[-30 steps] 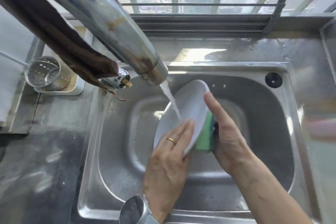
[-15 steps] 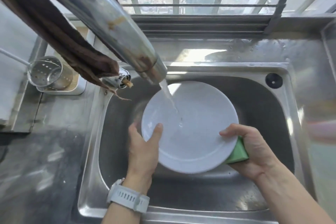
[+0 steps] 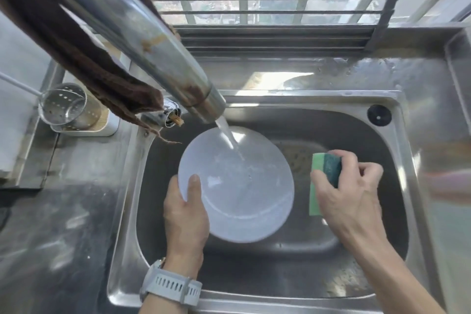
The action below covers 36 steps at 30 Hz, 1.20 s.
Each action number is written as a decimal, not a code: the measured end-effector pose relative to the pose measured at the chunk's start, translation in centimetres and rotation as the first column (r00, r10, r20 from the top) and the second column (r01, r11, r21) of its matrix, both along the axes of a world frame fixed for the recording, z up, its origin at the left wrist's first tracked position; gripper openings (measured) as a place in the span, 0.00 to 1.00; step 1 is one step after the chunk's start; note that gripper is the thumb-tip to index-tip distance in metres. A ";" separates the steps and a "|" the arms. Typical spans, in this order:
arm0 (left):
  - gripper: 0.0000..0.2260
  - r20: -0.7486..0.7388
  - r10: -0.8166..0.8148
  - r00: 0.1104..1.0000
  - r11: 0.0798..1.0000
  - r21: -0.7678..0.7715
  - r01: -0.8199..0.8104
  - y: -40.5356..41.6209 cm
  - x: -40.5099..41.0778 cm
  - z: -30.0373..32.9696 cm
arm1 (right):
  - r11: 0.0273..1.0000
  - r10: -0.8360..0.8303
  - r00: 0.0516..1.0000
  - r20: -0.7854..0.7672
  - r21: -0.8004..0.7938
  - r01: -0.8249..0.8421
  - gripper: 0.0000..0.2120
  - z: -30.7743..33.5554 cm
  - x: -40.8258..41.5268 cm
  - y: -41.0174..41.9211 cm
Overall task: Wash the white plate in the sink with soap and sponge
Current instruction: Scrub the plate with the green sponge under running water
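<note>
The white plate [image 3: 237,186] faces up over the steel sink [image 3: 397,186], and water from the tap [image 3: 142,41] runs onto its upper middle. My left hand [image 3: 184,214] grips the plate's left rim, thumb on top. To the right of the plate, apart from it, my right hand [image 3: 349,196] holds a green sponge [image 3: 323,173] with a dark scouring side. A white watch sits on my left wrist.
A brown cloth [image 3: 84,58] hangs over the tap at upper left. A perforated steel utensil holder [image 3: 66,107] stands on a white tray on the left counter. A black plug [image 3: 379,115] sits at the sink's back right corner. Window bars run along the back.
The plate turned from edge-on to face up under the water. My right hand with the sponge left the plate's rim and moved to the right of it.
</note>
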<state>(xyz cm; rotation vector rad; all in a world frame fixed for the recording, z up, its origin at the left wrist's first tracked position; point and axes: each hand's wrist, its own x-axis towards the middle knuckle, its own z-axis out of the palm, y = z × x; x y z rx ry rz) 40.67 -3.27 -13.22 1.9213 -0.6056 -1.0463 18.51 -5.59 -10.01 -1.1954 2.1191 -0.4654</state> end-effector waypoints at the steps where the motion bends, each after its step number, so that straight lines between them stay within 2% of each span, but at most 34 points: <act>1: 0.07 -0.001 -0.006 1.000 1.000 0.008 0.006 0.1 -0.1 -0.1 | 0.998 0.052 0.999 0.008 -0.024 -0.052 0.22 0.3 0.6 0.2; 3: 0.08 -0.012 -0.016 1.000 0.999 0.036 0.016 0.0 -0.7 -0.1 | 0.973 0.224 0.971 0.086 -0.080 -0.217 0.26 0.2 2.9 0.8; 5: 0.11 0.004 -0.042 0.999 0.997 0.057 0.042 0.0 -1.6 -0.1 | 0.904 0.423 0.896 0.138 -0.130 -0.407 0.26 -1.3 5.9 0.7; 7: 0.12 0.024 -0.061 0.998 0.996 0.059 0.060 0.1 -2.1 0.1 | 0.831 0.540 0.842 0.008 -0.166 -0.532 0.21 -3.3 7.2 -1.0; 9: 0.12 0.022 -0.045 0.999 0.997 0.068 0.043 0.2 -1.9 0.0 | 0.840 0.505 0.851 -0.147 -0.145 -0.523 0.20 -4.9 6.1 -2.7; 11: 0.11 0.014 -0.029 0.999 0.997 0.067 0.028 0.1 -1.6 0.0 | 0.891 0.399 0.894 -0.202 -0.145 -0.430 0.19 -5.3 3.9 -2.1; 13: 0.12 0.046 -0.057 0.997 0.996 0.067 0.054 -0.1 -1.9 0.0 | 0.886 0.410 0.901 -0.140 -0.172 -0.430 0.18 -4.4 3.6 0.6; 16: 0.13 0.107 -0.145 0.984 0.985 0.110 0.134 0.1 -3.0 -0.1 | 0.800 0.566 0.824 0.021 -0.256 -0.543 0.17 -4.1 6.2 1.8; 18: 0.13 0.115 -0.172 0.978 0.977 0.147 0.155 0.5 -2.9 0.1 | 0.790 0.570 0.822 -0.012 -0.267 -0.552 0.16 -5.1 6.8 -1.0; 20: 0.13 0.112 -0.148 0.983 0.981 0.146 0.131 0.6 -2.1 0.4 | 0.849 0.478 0.876 -0.068 -0.220 -0.481 0.18 -6.2 5.4 -2.6; 22: 0.13 0.108 -0.114 0.988 0.987 0.128 0.099 0.2 -1.5 0.6 | 0.893 0.404 0.909 -0.099 -0.170 -0.416 0.20 -6.0 3.9 -0.6; 25: 0.13 0.154 -0.156 0.976 0.982 0.131 0.137 -0.2 -2.2 0.1 | 0.814 0.562 0.826 0.044 -0.211 -0.542 0.19 -3.9 5.5 3.3; 27: 0.15 0.166 -0.186 0.968 0.975 0.155 0.161 0.2 -2.8 -0.2 | 0.778 0.608 0.792 0.064 -0.247 -0.578 0.18 -4.3 6.7 1.8; 32: 0.14 0.100 -0.140 0.985 0.987 0.095 0.131 0.2 -2.1 0.4 | 0.900 0.404 0.914 -0.045 -0.161 -0.406 0.20 -5.0 3.2 -1.1; 36: 0.14 0.159 -0.187 0.969 0.982 0.042 0.183 -0.4 -2.0 0.4 | 0.934 0.293 0.942 -0.165 -0.162 -0.319 0.20 -3.3 -1.3 0.2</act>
